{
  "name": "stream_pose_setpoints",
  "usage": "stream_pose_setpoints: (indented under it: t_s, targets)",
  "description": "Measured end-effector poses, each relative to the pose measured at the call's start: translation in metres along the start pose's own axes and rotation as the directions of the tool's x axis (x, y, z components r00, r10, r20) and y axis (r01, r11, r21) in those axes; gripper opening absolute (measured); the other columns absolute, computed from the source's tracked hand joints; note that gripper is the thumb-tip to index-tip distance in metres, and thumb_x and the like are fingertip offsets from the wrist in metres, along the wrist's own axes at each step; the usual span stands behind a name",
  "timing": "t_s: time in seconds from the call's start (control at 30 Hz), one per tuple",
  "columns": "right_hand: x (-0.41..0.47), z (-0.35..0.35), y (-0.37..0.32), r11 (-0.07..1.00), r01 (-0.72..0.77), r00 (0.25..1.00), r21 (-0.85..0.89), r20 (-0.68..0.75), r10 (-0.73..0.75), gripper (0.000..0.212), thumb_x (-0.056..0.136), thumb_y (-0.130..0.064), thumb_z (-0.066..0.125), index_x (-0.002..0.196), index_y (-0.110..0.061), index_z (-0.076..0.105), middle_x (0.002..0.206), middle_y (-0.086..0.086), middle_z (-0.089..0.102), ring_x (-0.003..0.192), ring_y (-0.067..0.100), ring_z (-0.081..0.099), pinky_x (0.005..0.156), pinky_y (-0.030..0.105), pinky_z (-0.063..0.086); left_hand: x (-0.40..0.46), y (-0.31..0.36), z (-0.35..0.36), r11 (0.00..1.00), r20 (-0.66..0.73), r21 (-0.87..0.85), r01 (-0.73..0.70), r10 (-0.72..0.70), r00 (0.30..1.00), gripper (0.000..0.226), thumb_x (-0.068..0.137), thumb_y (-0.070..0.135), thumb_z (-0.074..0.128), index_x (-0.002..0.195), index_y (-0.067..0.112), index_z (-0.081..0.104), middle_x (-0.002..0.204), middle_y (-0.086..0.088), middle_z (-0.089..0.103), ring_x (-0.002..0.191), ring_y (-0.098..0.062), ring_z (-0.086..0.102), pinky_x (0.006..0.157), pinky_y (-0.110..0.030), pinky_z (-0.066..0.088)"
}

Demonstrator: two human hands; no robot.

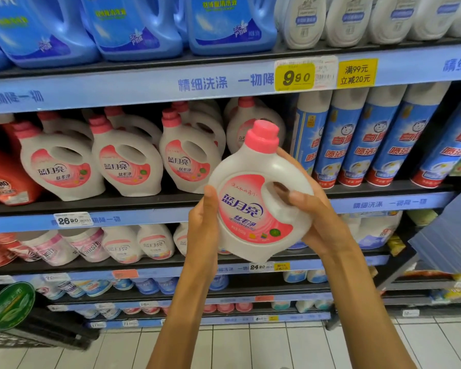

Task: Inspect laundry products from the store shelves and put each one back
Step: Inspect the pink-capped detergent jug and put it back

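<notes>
**Detergent bottle held up before the shelves**

Head view: both hands hold a white detergent bottle (pixel 258 198) with a pink cap, label facing the camera, tilted slightly, in front of the shelves. The left hand (pixel 204 225) clasps its lower left edge, thumb on the front. The right hand (pixel 312 217) wraps the handle side, fingers curled through the handle opening. Matching bottles (pixel 128 161) stand on the middle shelf (pixel 144 218) behind, beside blue spray cans (pixel 357 139).
</notes>
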State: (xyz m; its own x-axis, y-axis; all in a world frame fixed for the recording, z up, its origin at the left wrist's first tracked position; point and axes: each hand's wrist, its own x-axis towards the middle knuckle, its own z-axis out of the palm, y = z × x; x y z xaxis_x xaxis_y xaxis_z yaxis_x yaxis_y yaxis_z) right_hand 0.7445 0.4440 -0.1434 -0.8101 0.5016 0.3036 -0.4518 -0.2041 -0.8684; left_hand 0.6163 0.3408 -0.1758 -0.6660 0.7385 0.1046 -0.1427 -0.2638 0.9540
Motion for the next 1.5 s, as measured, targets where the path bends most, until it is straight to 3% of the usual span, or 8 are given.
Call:
stream_pose_setpoints:
  t_s: [0.27,0.5,0.63,0.73,1.03,1.17,1.33,1.5]
  targets:
    - [0.014,0.021,0.006,0.985,-0.011,0.996,-0.174,-0.093,-0.005,0.06,0.08,-0.015,0.061,0.138,-0.023,0.047,0.126,0.003,0.064,0.114,0.023,0.061,0.089,0.035,0.053,-0.001,-0.003,0.006,0.973,-0.06,0.214,-0.083,0.098,0.993,0.036,0.092,0.047,0.052,0.121,0.028,0.044,0.113,0.009,0.058,0.094,0.01,0.06,0.071,-0.01,0.05]
    - [0.024,0.035,0.003,0.955,0.073,0.952,-0.287,-0.267,-0.153,0.057,0.084,-0.023,0.058,0.139,-0.027,0.044,0.124,-0.005,0.064,0.111,0.014,0.063,0.089,0.031,0.053,-0.01,-0.016,0.006,0.786,0.292,0.58,-0.216,0.047,0.955,0.125,0.062,0.043,0.077,0.15,0.033,-0.011,0.159,0.013,0.001,0.146,-0.004,0.01,0.115,-0.04,0.031]
    - [0.027,0.031,0.004,0.953,0.035,0.966,-0.302,-0.236,-0.111,0.058,0.086,-0.034,0.057,0.141,-0.027,0.04,0.133,-0.008,0.057,0.118,0.007,0.057,0.096,0.027,0.049,-0.005,-0.013,0.014,0.879,0.196,0.458,-0.133,0.046,0.98,0.106,0.058,0.023,0.071,0.15,0.028,0.017,0.144,0.002,0.04,0.123,0.0,0.047,0.092,-0.027,0.051]
    - [0.034,0.02,-0.01,0.904,-0.049,0.97,-0.425,-0.237,-0.059,0.061,0.085,-0.055,0.054,0.139,-0.03,0.042,0.132,-0.017,0.055,0.118,-0.005,0.052,0.096,0.021,0.044,-0.004,-0.011,-0.006,0.96,0.216,0.281,-0.006,-0.058,0.975,0.076,0.042,0.032,0.065,0.118,0.027,0.057,0.109,-0.002,0.065,0.089,0.001,0.062,0.065,-0.012,0.05]
    - [0.045,0.027,-0.013,0.778,-0.076,0.934,-0.623,-0.319,-0.164,0.028,0.091,-0.036,0.058,0.098,-0.008,0.063,0.089,0.019,0.068,0.075,0.027,0.065,0.073,0.043,0.053,-0.003,-0.016,-0.018,0.949,0.478,-0.142,0.28,-0.183,0.859,0.055,0.044,0.013,0.065,0.093,0.033,0.077,0.101,0.007,0.075,0.099,-0.011,0.069,0.082,-0.029,0.057]
    - [0.046,0.031,-0.012,0.8,-0.09,0.924,-0.593,-0.35,-0.156,0.025,0.094,-0.036,0.055,0.103,-0.014,0.063,0.095,0.014,0.068,0.085,0.023,0.067,0.081,0.043,0.054,-0.004,-0.011,-0.014,0.957,0.435,-0.146,0.249,-0.164,0.885,0.053,0.046,0.015,0.066,0.095,0.033,0.077,0.102,0.006,0.075,0.1,-0.012,0.068,0.08,-0.029,0.057]
    - [0.046,0.031,-0.007,0.809,-0.13,0.951,-0.573,-0.304,-0.063,0.038,0.09,-0.05,0.047,0.121,-0.03,0.055,0.117,-0.005,0.062,0.108,0.008,0.059,0.09,0.024,0.05,0.0,-0.014,0.009,0.941,0.138,0.338,0.025,-0.076,0.987,0.078,0.053,0.029,0.071,0.128,0.032,0.05,0.122,0.005,0.061,0.102,0.0,0.061,0.073,-0.011,0.05]
    - [0.04,0.03,0.002,0.805,-0.115,0.951,-0.582,-0.299,-0.08,0.051,0.083,-0.037,0.066,0.13,-0.027,0.047,0.108,-0.017,0.059,0.098,-0.001,0.061,0.082,0.015,0.051,0.004,-0.025,0.026,0.863,0.156,0.487,-0.137,0.069,0.985,0.105,0.069,0.023,0.08,0.145,0.046,0.012,0.148,0.009,0.033,0.133,-0.009,0.04,0.105,-0.039,0.044]
